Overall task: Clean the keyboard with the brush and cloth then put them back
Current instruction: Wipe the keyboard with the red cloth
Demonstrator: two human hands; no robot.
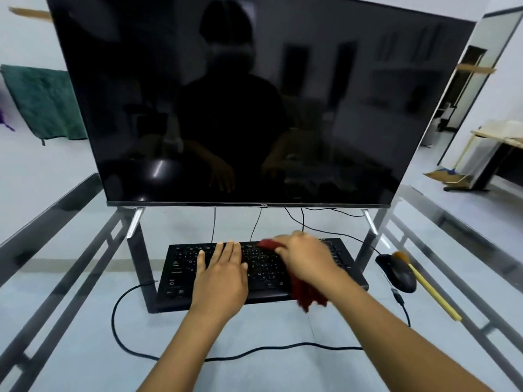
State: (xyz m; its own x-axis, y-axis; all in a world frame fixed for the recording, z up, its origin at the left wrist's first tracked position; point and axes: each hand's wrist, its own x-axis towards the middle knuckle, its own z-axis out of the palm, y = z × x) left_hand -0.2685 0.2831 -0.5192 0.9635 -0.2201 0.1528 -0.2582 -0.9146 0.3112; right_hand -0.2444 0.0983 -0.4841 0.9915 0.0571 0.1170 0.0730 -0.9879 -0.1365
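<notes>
A black keyboard (181, 267) lies on the glass table below the screen. My left hand (222, 274) rests flat on its left-middle keys, fingers straight and close together. My right hand (307, 257) presses a dark red cloth (307, 295) onto the right half of the keyboard; the cloth shows above the fingers and hangs off the front edge under my wrist. The right hand and cloth are blurred. A brush (424, 282) with a yellow handle and orange-brown bristles lies on the table to the right, its bristles beside the mouse.
A large dark monitor (254, 94) stands right behind the keyboard on two silver feet. A black mouse (397, 271) sits right of the keyboard. Black cables (127, 343) loop over the glass table (70, 321) in front. A green towel (42, 103) hangs far left.
</notes>
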